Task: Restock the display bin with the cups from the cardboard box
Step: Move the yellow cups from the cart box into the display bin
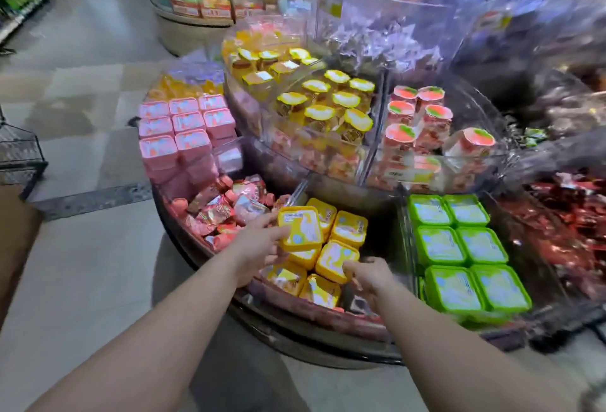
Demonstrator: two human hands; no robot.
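- The left hand (259,249) grips a square yellow plastic cup with a printed foil lid (300,227), fingers curled round its near-left edge, holding it atop the pile.
- The right hand (369,275) pinches the near corner of a second yellow cup (336,260) just beside the first.
- Both sit in the clear-walled display bin (405,247), among more yellow cups (349,227).
- Square green cups (459,247) fill the neighbouring compartment to the right.
- A brown cardboard box (14,241) stands well apart at the left edge.

The yellow square plastic cups (331,241) fill the left and middle of their clear-walled display bin (328,310); a bare dark gap (383,231) stays open along its right side. A clear plastic divider (405,238) blocks passage toward the green square tubs (459,247). Above the cups, access is open.
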